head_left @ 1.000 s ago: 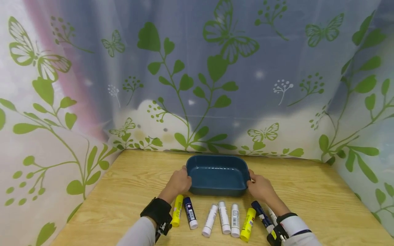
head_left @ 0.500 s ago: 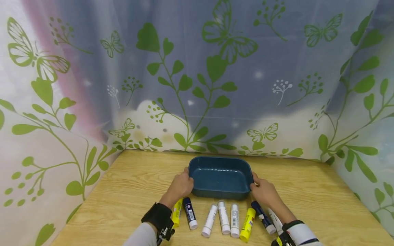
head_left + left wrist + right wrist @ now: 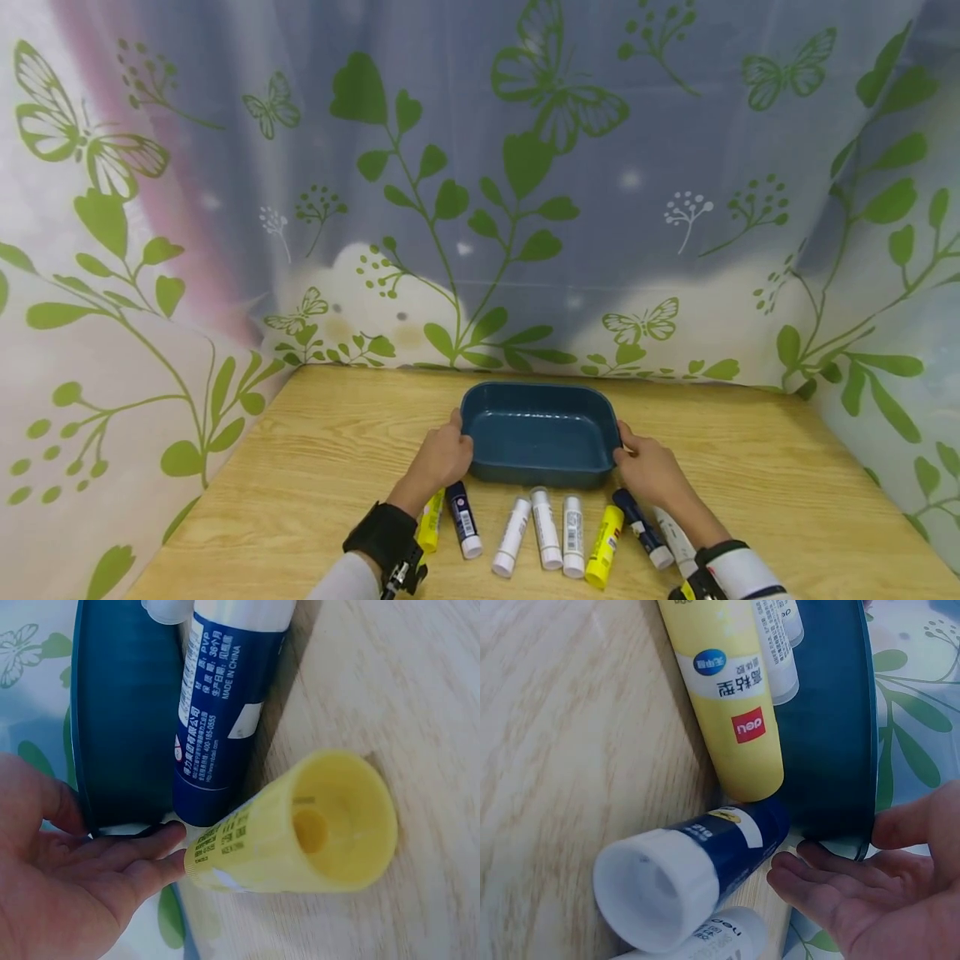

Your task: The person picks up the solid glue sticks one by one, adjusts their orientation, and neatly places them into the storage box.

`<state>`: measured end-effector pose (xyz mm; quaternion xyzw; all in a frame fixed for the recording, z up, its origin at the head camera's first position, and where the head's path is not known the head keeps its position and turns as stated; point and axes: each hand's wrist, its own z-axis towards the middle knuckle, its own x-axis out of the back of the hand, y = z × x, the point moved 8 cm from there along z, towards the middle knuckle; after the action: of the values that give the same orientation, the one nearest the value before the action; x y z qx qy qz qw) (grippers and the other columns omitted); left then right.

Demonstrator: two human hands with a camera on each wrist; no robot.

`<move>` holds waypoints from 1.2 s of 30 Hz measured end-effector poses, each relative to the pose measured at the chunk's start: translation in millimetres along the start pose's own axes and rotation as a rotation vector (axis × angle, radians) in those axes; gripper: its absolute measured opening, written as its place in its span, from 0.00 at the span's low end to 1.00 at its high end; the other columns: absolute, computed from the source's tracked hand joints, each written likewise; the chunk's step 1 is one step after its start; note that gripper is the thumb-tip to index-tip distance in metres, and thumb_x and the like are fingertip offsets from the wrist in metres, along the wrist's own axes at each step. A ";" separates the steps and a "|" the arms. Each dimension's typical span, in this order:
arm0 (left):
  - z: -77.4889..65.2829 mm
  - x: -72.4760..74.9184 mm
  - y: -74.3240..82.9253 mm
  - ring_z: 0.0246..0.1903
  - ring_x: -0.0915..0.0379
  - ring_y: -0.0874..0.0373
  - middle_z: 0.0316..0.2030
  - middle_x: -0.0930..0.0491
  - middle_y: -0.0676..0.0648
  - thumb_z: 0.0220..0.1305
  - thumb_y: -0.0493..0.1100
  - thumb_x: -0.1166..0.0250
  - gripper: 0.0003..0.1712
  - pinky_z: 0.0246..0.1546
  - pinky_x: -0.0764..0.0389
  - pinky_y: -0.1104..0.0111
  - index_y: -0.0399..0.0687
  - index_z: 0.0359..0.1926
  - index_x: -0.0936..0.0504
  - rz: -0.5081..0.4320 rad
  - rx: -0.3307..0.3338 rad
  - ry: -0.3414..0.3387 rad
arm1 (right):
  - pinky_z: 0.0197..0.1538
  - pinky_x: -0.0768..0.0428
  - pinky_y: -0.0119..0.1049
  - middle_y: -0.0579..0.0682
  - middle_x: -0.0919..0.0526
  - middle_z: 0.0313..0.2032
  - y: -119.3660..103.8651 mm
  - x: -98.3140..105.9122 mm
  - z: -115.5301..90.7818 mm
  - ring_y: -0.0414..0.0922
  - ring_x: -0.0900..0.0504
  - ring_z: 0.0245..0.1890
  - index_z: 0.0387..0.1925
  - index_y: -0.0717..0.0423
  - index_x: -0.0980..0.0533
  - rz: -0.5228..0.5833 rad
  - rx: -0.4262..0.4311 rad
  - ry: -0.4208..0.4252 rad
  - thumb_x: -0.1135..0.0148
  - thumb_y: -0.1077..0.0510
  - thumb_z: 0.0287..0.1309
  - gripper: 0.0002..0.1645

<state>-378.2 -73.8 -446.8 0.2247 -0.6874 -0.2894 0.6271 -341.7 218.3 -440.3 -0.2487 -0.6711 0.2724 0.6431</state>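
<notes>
A deep, dark teal rectangular dish [image 3: 542, 442] with rounded corners stands upright with nothing inside. My left hand [image 3: 441, 457] grips its left end, the thumb on the rim and the fingers underneath in the left wrist view. The opposite end is held the same way by my right hand [image 3: 651, 473]. Closest to my left fingertips [image 3: 169, 838] are a yellow glue stick [image 3: 262, 832] and a navy one [image 3: 225, 712]. By my right fingers lie a navy glue stick [image 3: 735, 840], a yellow one [image 3: 731, 712] and a white one [image 3: 739, 934].
Three white glue sticks [image 3: 512, 537] lie between the two coloured pairs, in a loose row in front of the dish. Everything rests on a wooden table [image 3: 337, 433]. Behind and at both sides hangs a leaf-and-butterfly patterned curtain [image 3: 480, 250].
Both hands have shifted the dish slightly to the right and a little nearer to me, mostly in the first half second. The glue sticks have stayed put.
</notes>
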 end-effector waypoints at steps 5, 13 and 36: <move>-1.7 -0.8 -0.7 0.22 0.31 0.54 0.30 0.26 0.41 0.76 0.41 0.53 0.34 0.28 0.30 0.64 0.32 0.77 0.49 0.001 -0.001 -0.002 | 0.19 0.35 0.33 0.76 0.33 0.66 1.6 0.0 -2.7 0.39 0.43 0.11 0.76 0.65 0.46 0.015 -0.012 -0.002 0.55 0.59 0.73 0.35; -2.1 -2.2 -0.8 0.41 0.23 0.47 0.64 0.27 0.30 0.76 0.41 0.52 0.34 0.42 0.24 0.57 0.31 0.77 0.47 0.007 -0.011 0.012 | 0.19 0.37 0.33 0.72 0.18 0.45 4.3 -0.4 -5.5 0.39 0.44 0.10 0.76 0.66 0.46 0.021 -0.026 -0.005 0.55 0.58 0.73 0.35; 1.3 6.8 -2.7 0.29 0.25 0.53 0.36 0.21 0.41 0.74 0.43 0.49 0.28 0.28 0.25 0.66 0.29 0.67 0.31 -0.127 0.065 0.036 | 0.18 0.38 0.32 0.78 0.29 0.61 3.5 2.0 -6.7 0.39 0.45 0.10 0.75 0.64 0.43 0.024 -0.019 0.017 0.52 0.58 0.73 0.34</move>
<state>-380.4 -80.1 -443.8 0.2932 -0.6696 -0.3019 0.6120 -335.1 222.6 -441.1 -0.2652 -0.6651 0.2718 0.6431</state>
